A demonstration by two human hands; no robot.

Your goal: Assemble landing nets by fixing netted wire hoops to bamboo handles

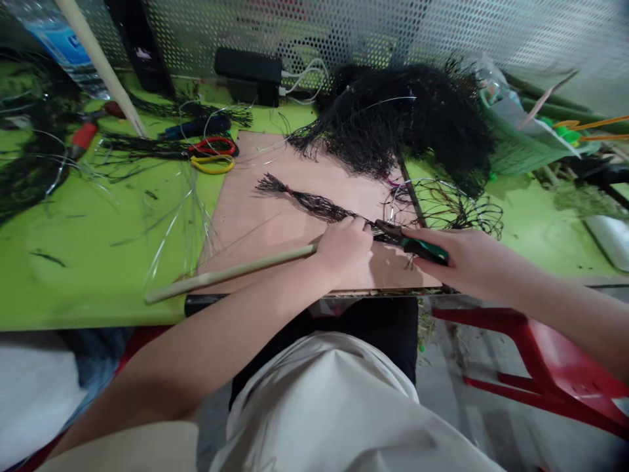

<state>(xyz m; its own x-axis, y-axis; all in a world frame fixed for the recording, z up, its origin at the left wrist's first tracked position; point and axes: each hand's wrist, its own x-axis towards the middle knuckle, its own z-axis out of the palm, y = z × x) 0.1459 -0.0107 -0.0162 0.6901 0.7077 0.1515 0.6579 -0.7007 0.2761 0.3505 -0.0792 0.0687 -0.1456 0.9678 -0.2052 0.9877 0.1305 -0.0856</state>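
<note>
My left hand (346,244) is closed around a pale wooden stick (240,270), which slants down to the left across the board. A bundle of thin black strands (319,206), bound near its frayed far end, runs to the fingers of that hand; whether they grip it too is hidden. In my right hand (455,255) is a pair of pliers (425,250) with green and black handles. Their dark jaws are just right of my left hand, at the stick's end and the strands. Whether the jaws are closed on anything cannot be made out.
Under the work lies a tan board (275,229) on a green table (98,262). Behind it are a large heap of black strands (393,124), red-and-yellow-handled scissors (213,154) and a black box (250,69) with white cables. A green basket (521,137) stands right; a red stool (555,354) is below.
</note>
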